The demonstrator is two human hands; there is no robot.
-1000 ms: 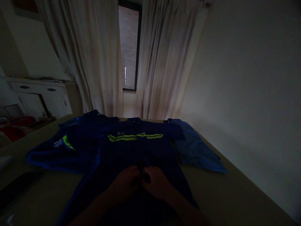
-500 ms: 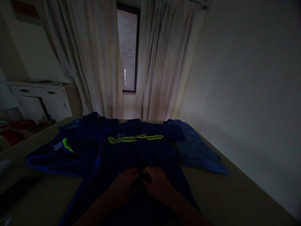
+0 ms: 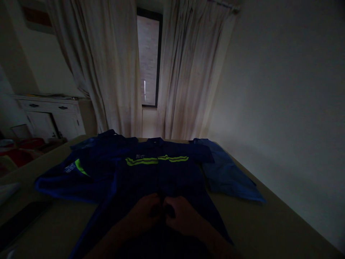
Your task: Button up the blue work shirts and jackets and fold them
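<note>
A dark navy work shirt (image 3: 172,172) lies spread on its back, collar at the far end, with yellow-green striped bands across the chest. Along its front opening, below the bands, my left hand (image 3: 147,210) is closed with finger and thumb pinching the cloth. Close beside it my right hand (image 3: 179,212) is curled the same way on the other side of the opening. Deep shadow hides the fingertips and any button between them. The shirt's lower part fades into darkness under my forearms.
A crumpled blue garment (image 3: 81,176) with a yellow-green patch lies to the left, and a lighter blue garment (image 3: 229,176) to the right. On the table (image 3: 258,223) at the left rests a dark flat object (image 3: 24,219). A wall (image 3: 283,108) borders the right side; curtains (image 3: 113,72) hang behind.
Both hands stay at the front opening; the right hand's fingers have curled in slightly more. The view has shifted a little, so everything sits slightly further right and lower.
</note>
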